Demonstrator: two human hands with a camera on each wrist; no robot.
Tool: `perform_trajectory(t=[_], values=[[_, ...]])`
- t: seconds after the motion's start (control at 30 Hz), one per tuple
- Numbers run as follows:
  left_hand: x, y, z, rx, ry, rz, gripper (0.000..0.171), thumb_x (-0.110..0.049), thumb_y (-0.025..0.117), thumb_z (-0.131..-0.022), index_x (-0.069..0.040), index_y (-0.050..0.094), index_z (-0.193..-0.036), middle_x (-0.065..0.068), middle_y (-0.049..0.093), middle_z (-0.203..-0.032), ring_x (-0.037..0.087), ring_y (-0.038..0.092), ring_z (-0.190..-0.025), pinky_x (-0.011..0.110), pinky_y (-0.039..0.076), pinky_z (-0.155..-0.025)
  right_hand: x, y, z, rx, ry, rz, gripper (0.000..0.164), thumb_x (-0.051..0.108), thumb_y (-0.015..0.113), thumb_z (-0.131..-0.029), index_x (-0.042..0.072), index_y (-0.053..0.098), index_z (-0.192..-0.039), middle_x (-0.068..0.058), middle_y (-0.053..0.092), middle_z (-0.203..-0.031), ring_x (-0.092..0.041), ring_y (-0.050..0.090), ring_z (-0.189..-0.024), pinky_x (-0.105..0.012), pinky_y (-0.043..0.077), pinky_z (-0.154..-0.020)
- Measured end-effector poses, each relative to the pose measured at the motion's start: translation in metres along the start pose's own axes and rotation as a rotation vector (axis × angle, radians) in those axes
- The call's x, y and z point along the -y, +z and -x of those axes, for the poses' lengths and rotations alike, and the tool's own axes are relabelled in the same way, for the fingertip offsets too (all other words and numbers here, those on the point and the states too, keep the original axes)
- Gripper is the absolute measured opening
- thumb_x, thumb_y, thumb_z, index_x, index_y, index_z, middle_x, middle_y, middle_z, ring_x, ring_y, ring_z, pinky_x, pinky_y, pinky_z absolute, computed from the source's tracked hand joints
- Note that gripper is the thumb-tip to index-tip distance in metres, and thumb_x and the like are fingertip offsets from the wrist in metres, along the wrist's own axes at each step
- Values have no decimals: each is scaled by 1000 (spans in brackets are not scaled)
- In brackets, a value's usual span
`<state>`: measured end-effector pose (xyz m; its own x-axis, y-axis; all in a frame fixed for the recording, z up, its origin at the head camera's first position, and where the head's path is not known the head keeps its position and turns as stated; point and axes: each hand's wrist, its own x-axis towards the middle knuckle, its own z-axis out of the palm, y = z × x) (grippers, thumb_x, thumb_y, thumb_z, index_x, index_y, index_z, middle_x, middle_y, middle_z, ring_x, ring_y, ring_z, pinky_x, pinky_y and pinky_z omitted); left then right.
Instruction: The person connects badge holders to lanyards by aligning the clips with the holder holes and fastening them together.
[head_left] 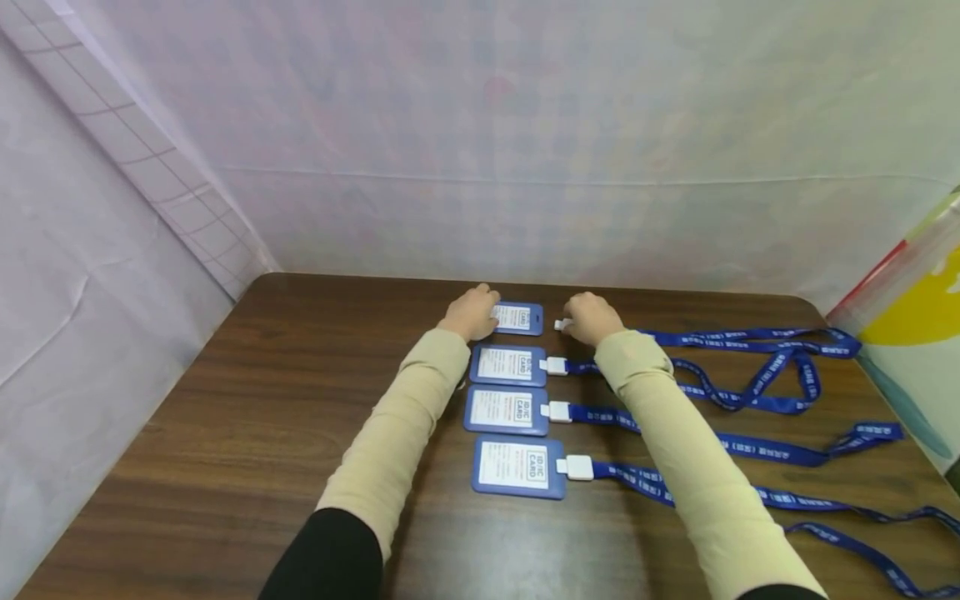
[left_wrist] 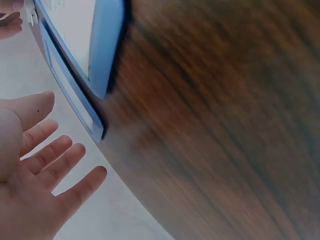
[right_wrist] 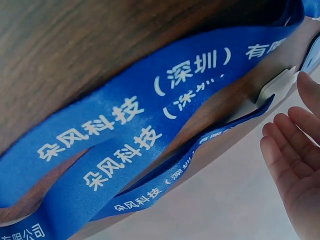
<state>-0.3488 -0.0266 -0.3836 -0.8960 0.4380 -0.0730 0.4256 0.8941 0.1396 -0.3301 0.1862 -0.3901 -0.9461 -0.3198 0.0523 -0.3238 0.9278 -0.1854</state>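
Observation:
My left hand (head_left: 471,312) is at the left end of the farthest blue card holder (head_left: 517,318). In the left wrist view its fingers are spread and straight, apart from that holder's edge (left_wrist: 75,92). My right hand (head_left: 592,317) is by the white clip (head_left: 562,324) of the farthest lanyard. From the right wrist view, the thumb and loosely bent fingers (right_wrist: 290,150) lie beside this clip (right_wrist: 275,86), without a visible pinch. A small gap separates clip and card holder. The blue lanyard (head_left: 750,340) trails off to the right.
Three more card holders lie in a column nearer me: one (head_left: 508,365), another (head_left: 507,409) and the closest (head_left: 519,467). Each joins a white clip and blue lanyard stretching right beneath my right arm. A pale cloth (head_left: 525,167) hangs behind the brown table (head_left: 247,433).

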Motion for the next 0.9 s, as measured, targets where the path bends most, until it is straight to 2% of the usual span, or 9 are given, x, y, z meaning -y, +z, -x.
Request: perform_trajectory(t=[0.37,0.63,0.9], values=[[-3,4,-5,97,-63,2,55,-27,54,-91,-3,36,-137,14,35,-139,29,38,-123,41,38,-97,-3,12,-5,27,49,-22,15,10,70,-75,1,69,-86,-15,65,-90,-31,60,-82,-44,49,-71],[-5,7,-6,91,-61,-36,45,-30,56,-90,-2,50,-126,13,44,-129,27,42,-118,39,41,-94,-1,14,-4,15,57,-41,8,8,70,-75,2,71,-80,-15,66,-89,-31,61,-80,-44,50,-68],[-6,9,-6,85,-57,-47,46,-34,57,-89,-3,55,-122,12,47,-126,27,44,-115,39,41,-93,-1,12,-1,17,63,-40,5,9,69,-76,4,69,-74,-13,66,-84,-29,61,-76,-43,50,-65]])
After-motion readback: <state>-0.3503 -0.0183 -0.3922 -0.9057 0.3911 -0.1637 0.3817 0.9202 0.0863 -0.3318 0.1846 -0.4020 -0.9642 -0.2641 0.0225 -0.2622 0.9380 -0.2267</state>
